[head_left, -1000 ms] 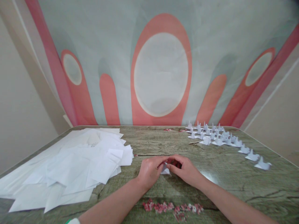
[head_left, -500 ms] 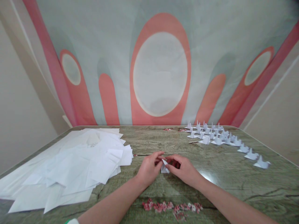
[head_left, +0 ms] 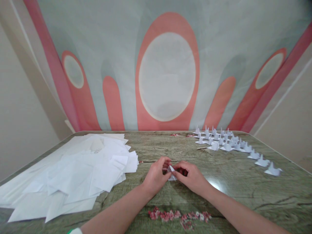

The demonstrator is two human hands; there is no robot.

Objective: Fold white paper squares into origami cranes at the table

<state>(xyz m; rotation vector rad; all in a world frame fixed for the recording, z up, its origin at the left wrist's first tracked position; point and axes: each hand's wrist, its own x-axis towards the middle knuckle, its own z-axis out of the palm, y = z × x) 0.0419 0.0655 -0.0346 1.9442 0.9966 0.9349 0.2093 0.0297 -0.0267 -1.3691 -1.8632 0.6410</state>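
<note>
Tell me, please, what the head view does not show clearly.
All in the head view:
Folded paper: partly hidden by left hand and right hand.
Print on the paper pile: too small to read.
Clustered paper birds: partly hidden by nearer ones.
White-green item: cut off by bottom edge.

Remotely, I see white folded paper (head_left: 171, 169), white sheets (head_left: 75, 172) and white birds (head_left: 227, 147) at the grey-green wood-grain bench (head_left: 165, 149), coral-arched backdrop (head_left: 168, 68) behind it.

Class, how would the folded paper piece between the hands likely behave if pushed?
The folded paper piece is probably light, being small and of paper. Its pointed folds suggest some stiffness, though squeezing could crush them. Its angular shape probably wouldn't roll.
</note>
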